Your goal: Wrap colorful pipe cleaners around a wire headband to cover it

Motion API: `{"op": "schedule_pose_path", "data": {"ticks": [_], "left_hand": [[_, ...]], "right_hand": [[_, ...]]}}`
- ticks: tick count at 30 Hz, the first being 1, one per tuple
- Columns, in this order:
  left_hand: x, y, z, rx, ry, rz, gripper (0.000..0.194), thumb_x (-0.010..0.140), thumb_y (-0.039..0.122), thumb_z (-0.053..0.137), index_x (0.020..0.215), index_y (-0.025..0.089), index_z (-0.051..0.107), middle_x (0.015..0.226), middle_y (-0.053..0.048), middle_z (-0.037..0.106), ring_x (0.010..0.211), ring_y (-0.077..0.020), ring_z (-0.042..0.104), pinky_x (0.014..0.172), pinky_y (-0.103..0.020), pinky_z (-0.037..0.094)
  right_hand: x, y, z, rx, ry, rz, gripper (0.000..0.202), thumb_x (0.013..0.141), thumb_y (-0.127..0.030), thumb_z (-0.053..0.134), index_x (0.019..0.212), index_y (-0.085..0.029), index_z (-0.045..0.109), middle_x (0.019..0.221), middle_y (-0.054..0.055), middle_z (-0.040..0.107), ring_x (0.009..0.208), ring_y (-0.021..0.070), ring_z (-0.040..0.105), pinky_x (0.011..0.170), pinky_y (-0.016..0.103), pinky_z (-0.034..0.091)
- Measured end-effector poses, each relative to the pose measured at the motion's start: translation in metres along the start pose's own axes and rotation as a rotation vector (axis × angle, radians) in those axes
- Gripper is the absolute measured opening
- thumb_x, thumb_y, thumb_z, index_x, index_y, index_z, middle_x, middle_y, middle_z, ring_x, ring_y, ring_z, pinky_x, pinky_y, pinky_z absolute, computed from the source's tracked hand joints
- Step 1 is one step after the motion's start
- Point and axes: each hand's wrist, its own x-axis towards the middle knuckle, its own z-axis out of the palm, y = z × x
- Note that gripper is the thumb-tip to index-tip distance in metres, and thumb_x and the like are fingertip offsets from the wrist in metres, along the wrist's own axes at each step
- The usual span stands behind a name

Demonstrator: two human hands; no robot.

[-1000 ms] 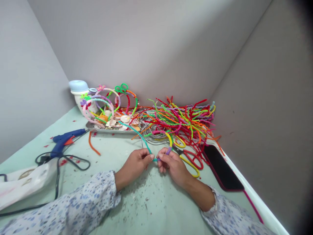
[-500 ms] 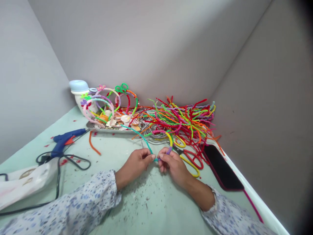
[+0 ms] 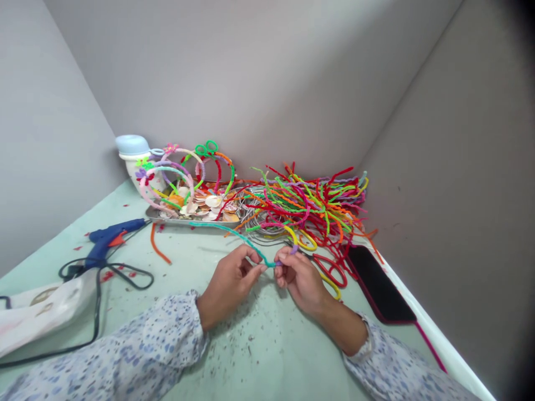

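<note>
My left hand (image 3: 232, 281) is closed, its thumb and forefinger pinching near the end of a teal pipe cleaner (image 3: 246, 239). The pipe cleaner's long free end arcs up and left to the tray's front edge. In my right hand (image 3: 303, 281), the fingers close around a purple stretch of a band (image 3: 290, 233) wrapped in pink, yellow and purple pipe cleaner. The teal piece meets the purple part between my two hands, just above the table. My right fingers hide part of the band.
Behind my hands, a metal tray (image 3: 196, 223) holds shells and finished hoops (image 3: 192, 181). Right of it lie a heap of pipe cleaners (image 3: 321, 200), wire coils, scissors (image 3: 330, 270) and a phone (image 3: 380, 284). A glue gun (image 3: 102, 242) and its cord lie left; a white bottle (image 3: 136, 161) stands behind.
The teal pipe cleaner's free end has swung down and left. My left fingers have loosened slightly at the join, and my right hand has shifted a little right with the band.
</note>
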Motion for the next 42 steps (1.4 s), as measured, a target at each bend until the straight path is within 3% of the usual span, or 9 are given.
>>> {"op": "schedule_pose_path", "data": {"ticks": [9, 31, 42], "left_hand": [[0.0008, 0.0084, -0.0047, 0.221, 0.041, 0.203, 0.007, 0.083, 0.025, 0.061, 0.085, 0.018, 0.061, 0.079, -0.001, 0.058, 0.061, -0.0103, 0.052, 0.06, -0.022, 0.041], [0.0002, 0.0073, -0.0062, 0.266, 0.097, 0.351, 0.014, 0.085, 0.025, 0.061, 0.093, 0.018, 0.07, 0.088, -0.007, 0.068, 0.072, -0.0136, 0.061, 0.066, -0.023, 0.049], [0.0003, 0.0019, -0.0049, 0.275, 0.122, 0.489, 0.014, 0.084, 0.017, 0.062, 0.095, 0.018, 0.071, 0.087, -0.004, 0.067, 0.078, -0.0117, 0.063, 0.069, -0.02, 0.05]], "right_hand": [[0.0, 0.0023, -0.0012, 0.05, -0.022, 0.031, 0.012, 0.076, -0.027, 0.062, 0.069, -0.018, 0.057, 0.052, -0.003, 0.057, 0.042, 0.0089, 0.049, 0.038, 0.017, 0.036], [-0.002, 0.0013, 0.0016, 0.11, -0.038, 0.039, 0.012, 0.077, -0.025, 0.061, 0.069, -0.018, 0.057, 0.053, -0.003, 0.057, 0.042, 0.0084, 0.05, 0.04, 0.016, 0.038], [-0.0008, 0.0034, 0.0001, 0.113, -0.028, 0.036, 0.011, 0.077, -0.023, 0.061, 0.069, -0.017, 0.057, 0.052, -0.003, 0.058, 0.041, 0.0081, 0.051, 0.038, 0.015, 0.039]]}}
